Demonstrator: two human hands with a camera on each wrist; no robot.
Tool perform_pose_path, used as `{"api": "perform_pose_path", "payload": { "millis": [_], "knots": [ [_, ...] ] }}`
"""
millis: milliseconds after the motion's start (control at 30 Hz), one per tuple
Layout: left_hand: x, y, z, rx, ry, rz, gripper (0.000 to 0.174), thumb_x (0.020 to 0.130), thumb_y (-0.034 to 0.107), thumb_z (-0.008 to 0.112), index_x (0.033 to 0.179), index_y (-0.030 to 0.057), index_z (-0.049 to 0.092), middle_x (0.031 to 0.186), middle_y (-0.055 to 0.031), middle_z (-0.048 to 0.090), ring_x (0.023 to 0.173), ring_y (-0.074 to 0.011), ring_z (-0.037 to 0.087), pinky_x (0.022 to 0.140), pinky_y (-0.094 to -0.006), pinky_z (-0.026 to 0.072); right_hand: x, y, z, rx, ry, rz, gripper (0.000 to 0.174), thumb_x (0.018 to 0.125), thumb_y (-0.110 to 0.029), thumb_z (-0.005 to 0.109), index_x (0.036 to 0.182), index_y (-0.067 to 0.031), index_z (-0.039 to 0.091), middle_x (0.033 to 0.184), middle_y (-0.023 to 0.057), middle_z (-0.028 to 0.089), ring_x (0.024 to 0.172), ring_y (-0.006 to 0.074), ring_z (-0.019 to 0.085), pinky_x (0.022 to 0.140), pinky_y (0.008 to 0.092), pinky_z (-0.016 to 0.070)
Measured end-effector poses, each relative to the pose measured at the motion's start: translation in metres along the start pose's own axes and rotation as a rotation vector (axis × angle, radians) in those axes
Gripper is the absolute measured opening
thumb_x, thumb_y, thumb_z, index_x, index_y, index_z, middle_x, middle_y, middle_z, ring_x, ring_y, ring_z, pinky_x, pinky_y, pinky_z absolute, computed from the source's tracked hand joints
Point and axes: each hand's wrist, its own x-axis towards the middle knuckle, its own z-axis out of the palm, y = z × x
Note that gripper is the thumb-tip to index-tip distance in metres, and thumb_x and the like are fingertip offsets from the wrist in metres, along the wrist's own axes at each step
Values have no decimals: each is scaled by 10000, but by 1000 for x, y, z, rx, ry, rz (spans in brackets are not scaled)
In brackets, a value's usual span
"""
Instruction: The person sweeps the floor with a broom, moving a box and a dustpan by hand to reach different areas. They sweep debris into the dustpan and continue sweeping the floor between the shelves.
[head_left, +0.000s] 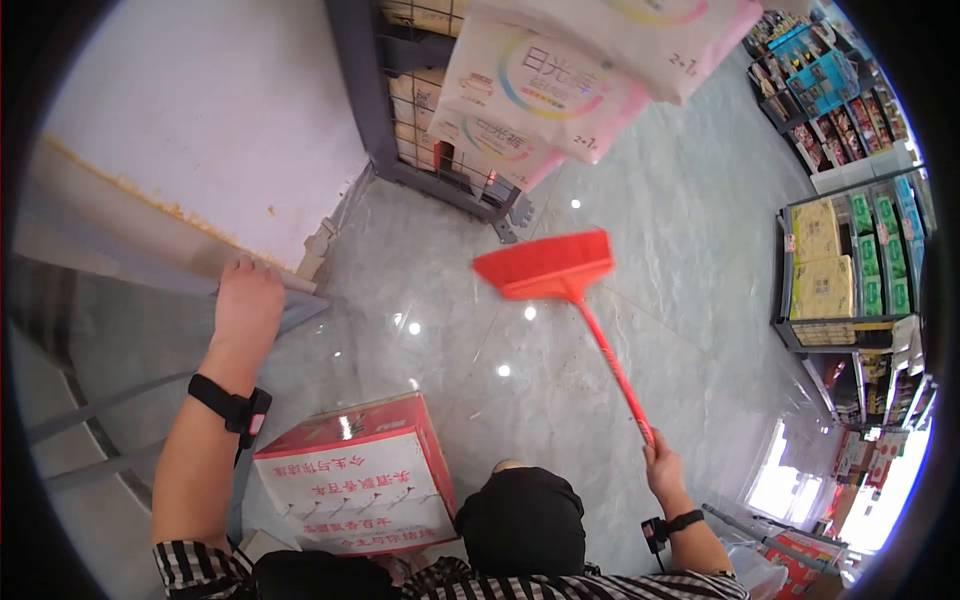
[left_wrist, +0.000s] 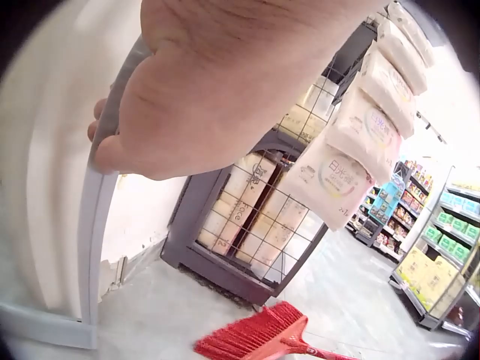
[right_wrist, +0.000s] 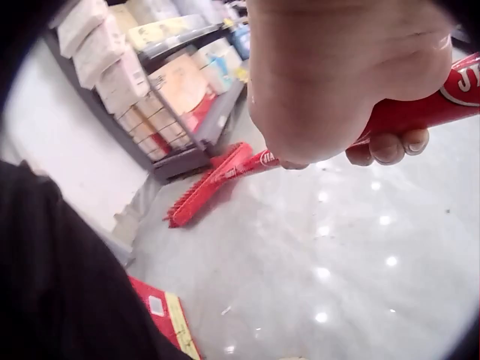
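Observation:
My right hand [head_left: 664, 472] grips the red handle of a broom [head_left: 606, 345], with the fingers wrapped round it in the right wrist view. The broom's red bristle head [head_left: 545, 262] is down at the tiled floor, close by the foot of a dark shelf rack. Over on the left, my left hand [head_left: 250, 298] holds the edge of a grey-framed panel [left_wrist: 90, 247] beside the white wall. Its fingertips come round the far side of that grey edge in the left wrist view. A red and white carton [head_left: 350, 490] sits on the floor between my arms.
The dark rack [head_left: 375, 110] with wire mesh bears white packs [head_left: 530, 80] that hang out over the floor. Stocked shelves [head_left: 850, 250] stand along the right. Red boxes [head_left: 800, 565] lie at the lower right. Shiny grey floor [head_left: 680, 290] stretches between the rack and the shelves.

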Motion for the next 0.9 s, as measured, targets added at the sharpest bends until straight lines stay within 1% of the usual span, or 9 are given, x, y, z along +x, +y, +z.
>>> {"api": "perform_pose_path", "payload": {
  "millis": [33, 100, 300, 333, 433, 500, 567, 767, 900],
  "knots": [
    [2, 1, 1, -5, 44, 6, 116, 718, 117, 559, 818, 72, 598, 823, -65, 595, 863, -204, 554, 779, -320, 404, -2, 9, -4, -9, 3, -6, 383, 864, -311, 496, 1230, -203, 463, 744, 209, 612, 705, 390, 597, 630, 483, 466],
    [7, 4, -1, -12, 86, 10, 133, 710, 118, 569, 829, 65, 598, 819, -71, 595, 871, -206, 549, 802, -323, 389, -14, 8, -25, 10, 28, 145, 380, 864, -295, 497, 1231, -201, 462, 731, 212, 606, 694, 392, 595, 619, 487, 459],
    [21, 17, -1, -57, 196, 53, 141, 725, 118, 550, 829, 42, 608, 850, -87, 591, 884, -218, 545, 960, -356, 314, -38, -14, -16, 27, 63, 59, 390, 863, -265, 502, 1246, -215, 447, 716, 205, 603, 670, 385, 598, 589, 472, 462],
    [22, 19, 1, -75, 203, 65, 139, 726, 116, 542, 820, 38, 609, 866, -99, 592, 908, -228, 545, 999, -372, 283, -35, -26, -11, 42, 7, 62, 391, 868, -252, 497, 1254, -213, 449, 738, 240, 587, 705, 397, 596, 609, 472, 450],
    [22, 23, 1, -102, 269, 110, 155, 740, 101, 512, 836, 15, 598, 894, -121, 585, 965, -253, 535, 1052, -400, 244, -10, -55, 15, -2, -79, 46, 406, 869, -269, 494, 1267, -209, 439, 789, 249, 596, 750, 402, 595, 650, 482, 452],
    [17, 26, 3, -116, 322, 135, 172, 752, 89, 490, 862, -3, 587, 907, -131, 576, 998, -267, 526, 1066, -412, 238, 12, -69, 28, 51, -36, 93, 422, 867, -288, 491, 1277, -217, 421, 792, 235, 605, 754, 402, 594, 662, 487, 453],
    [4, 32, 7, -326, 517, 163, 185, 731, 73, 525, 885, -18, 570, 991, -170, 557, 1060, -303, 494, 1055, -443, 254, 35, -75, 43, 104, -8, 144, 440, 865, -307, 488, 1288, -225, 404, 795, 221, 614, 758, 402, 593, 673, 492, 455],
    [-81, 59, 9, -624, 251, 141, 381, 629, 71, 649, 987, 11, 533, 1171, -190, 470, 1100, -319, 452, 1025, -491, 277, 89, -78, 52, 176, 165, 42, 431, 870, -293, 481, 1282, -189, 409, 795, 232, 610, 754, 410, 589, 665, 492, 453],
    [-142, 78, 19, -878, 20, 83, 529, 636, 216, 701, 1087, 17, 510, 1225, -211, 423, 1157, -356, 401, 1011, -545, 250, 72, -75, 38, 129, 129, 87, 424, 871, -286, 484, 1280, -201, 410, 780, 222, 613, 730, 400, 594, 643, 494, 455]
  ]
}}
